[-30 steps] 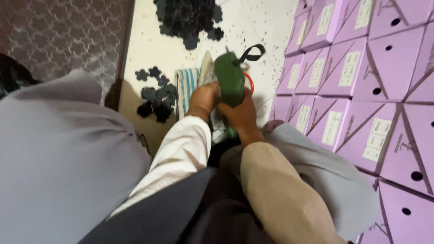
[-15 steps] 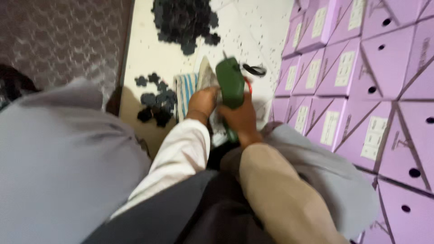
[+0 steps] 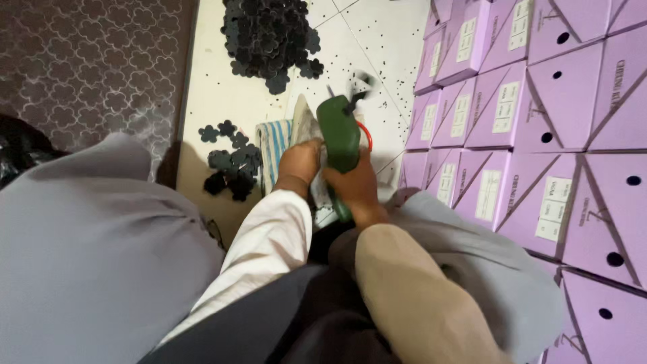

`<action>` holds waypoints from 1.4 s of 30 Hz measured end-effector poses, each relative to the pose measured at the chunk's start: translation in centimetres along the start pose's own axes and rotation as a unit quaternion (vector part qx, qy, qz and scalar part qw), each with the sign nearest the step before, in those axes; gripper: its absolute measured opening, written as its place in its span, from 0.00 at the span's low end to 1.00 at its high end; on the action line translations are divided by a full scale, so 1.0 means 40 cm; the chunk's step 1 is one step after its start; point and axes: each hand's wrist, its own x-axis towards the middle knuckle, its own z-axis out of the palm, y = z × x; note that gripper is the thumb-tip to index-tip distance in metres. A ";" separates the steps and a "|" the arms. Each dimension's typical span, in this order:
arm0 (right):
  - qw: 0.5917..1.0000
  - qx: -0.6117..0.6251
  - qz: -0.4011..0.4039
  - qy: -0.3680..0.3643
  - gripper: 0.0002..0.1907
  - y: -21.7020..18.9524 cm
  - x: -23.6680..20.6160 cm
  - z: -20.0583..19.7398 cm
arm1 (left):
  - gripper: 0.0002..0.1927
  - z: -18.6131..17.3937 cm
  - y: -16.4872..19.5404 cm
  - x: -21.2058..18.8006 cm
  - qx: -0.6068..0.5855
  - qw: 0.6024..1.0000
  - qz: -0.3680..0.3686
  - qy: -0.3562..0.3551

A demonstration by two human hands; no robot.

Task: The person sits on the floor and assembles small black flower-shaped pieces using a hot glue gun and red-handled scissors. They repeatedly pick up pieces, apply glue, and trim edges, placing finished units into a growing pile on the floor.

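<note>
Green tool (image 3: 339, 138) same spot as before, right hand (image 3: 355, 189) gripping it; left hand (image 3: 300, 164) pressing cloth (image 3: 304, 125).

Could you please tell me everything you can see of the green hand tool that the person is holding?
The green hand tool looks like hard plastic, with a long flat-sided body of dull dark green. It stands tilted, its top leaning away from the person, over the white tiled floor. A blurred dark piece sticks out at its top and a thin red loop curves along its right side. The right hand grips its lower part; the left hand rests close beside it on pale cloth.
</note>
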 end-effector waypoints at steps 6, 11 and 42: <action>0.933 0.179 0.257 0.177 0.41 0.150 0.064 0.038 | 0.13 -0.004 -0.008 -0.027 -0.019 1.000 0.005 0.014; 0.800 0.342 0.438 0.227 0.37 0.281 0.112 0.060 | 0.08 -0.013 -0.012 -0.015 0.006 1.000 0.020 0.005; 0.993 0.063 -0.072 0.063 0.09 0.149 0.126 0.117 | 0.12 -0.105 -0.008 -0.032 -0.093 0.988 0.010 0.123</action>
